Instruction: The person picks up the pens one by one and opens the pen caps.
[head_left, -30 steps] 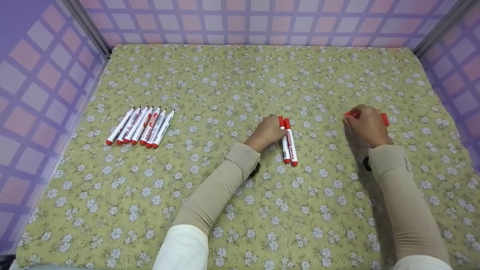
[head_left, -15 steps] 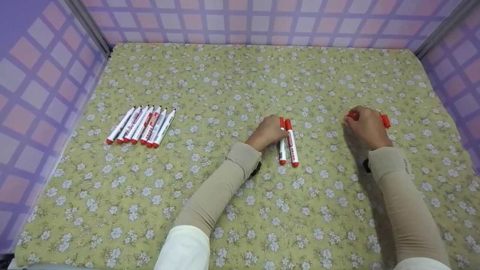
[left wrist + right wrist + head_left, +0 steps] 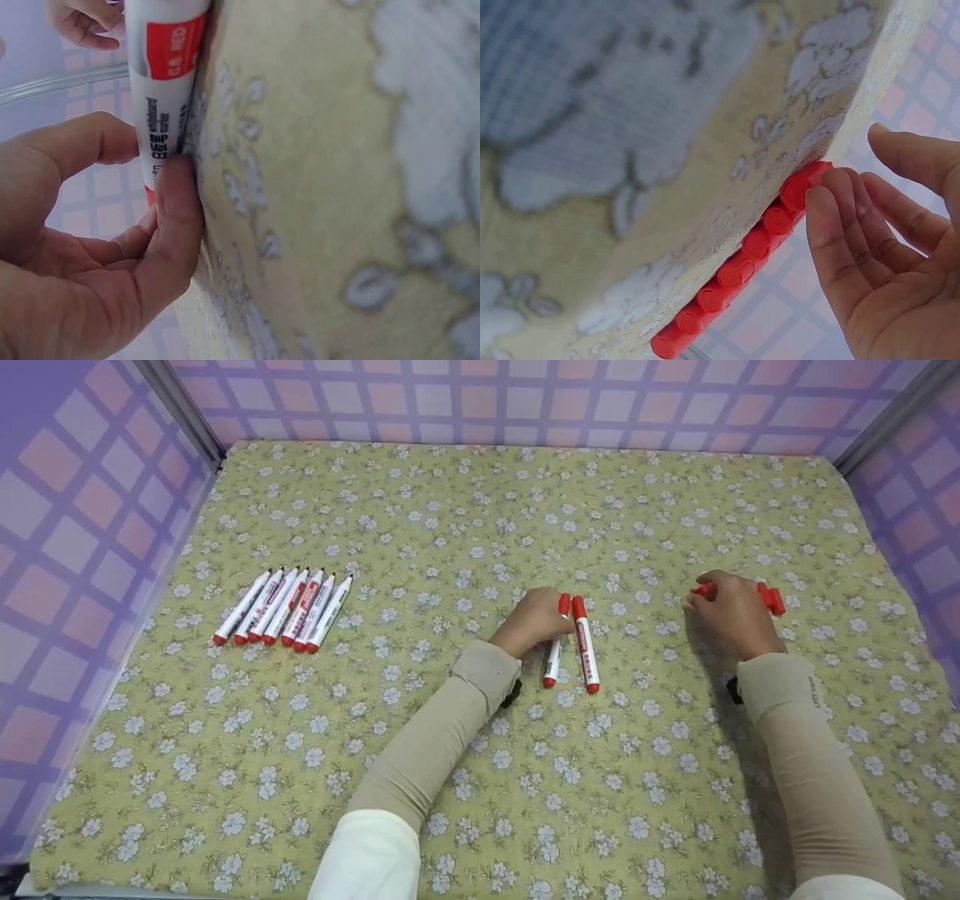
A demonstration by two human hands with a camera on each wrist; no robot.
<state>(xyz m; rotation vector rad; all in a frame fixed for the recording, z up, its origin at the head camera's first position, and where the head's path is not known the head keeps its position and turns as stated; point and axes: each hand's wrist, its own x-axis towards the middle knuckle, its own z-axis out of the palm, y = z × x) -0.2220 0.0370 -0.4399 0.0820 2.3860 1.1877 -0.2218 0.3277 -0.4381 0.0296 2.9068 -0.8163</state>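
Note:
Between its thumb and fingers, my left hand [image 3: 534, 619] pinches a red-capped whiteboard marker [image 3: 161, 97]. In the head view that marker slants, its red bottom end toward me and its middle partly behind the fingers. Just right of it lies a second red-capped marker [image 3: 585, 649]. My right hand [image 3: 733, 611] is at a row of red marker caps [image 3: 739, 270], laid side by side. Its fingertips are right at the end cap in the right wrist view, with the thumb held apart. From the head, this hand hides the middle of the row.
Several uncapped white markers [image 3: 285, 611] lie side by side at the left, dark tips pointing away. A flowered cloth [image 3: 420, 525] covers the table. Checked panels [image 3: 480, 405] rise at the back and both sides.
The bottom end of the held marker has swung left, away from the neighbouring marker. More of the red caps shows to the right of my right hand, which has barely moved.

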